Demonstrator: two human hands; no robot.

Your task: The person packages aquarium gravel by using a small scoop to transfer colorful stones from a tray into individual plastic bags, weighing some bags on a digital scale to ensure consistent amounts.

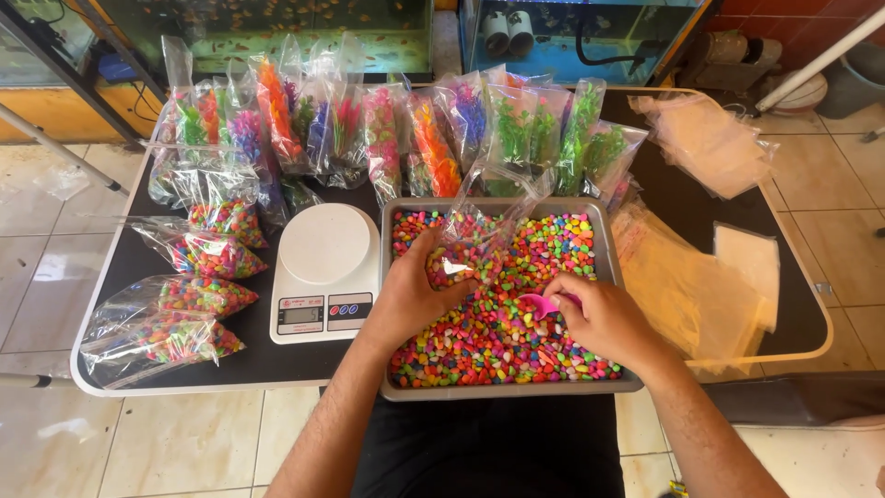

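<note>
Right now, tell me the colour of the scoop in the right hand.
Pink scoop, clearest in the head view.

Glossy clear plastic bag [475,235], smooth matt grey tray [502,391], shiny coloured pebbles [516,341], smooth white plastic scale [324,267].

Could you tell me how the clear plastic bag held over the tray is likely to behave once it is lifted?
The bag in the left hand is thin film, so it will probably sag. Its pebble-filled bottom looks heavy for its size. The open top may flop and spill.

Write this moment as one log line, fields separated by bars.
left hand: holds clear bag | right hand: holds pink scoop | tray: coloured pebbles
</note>
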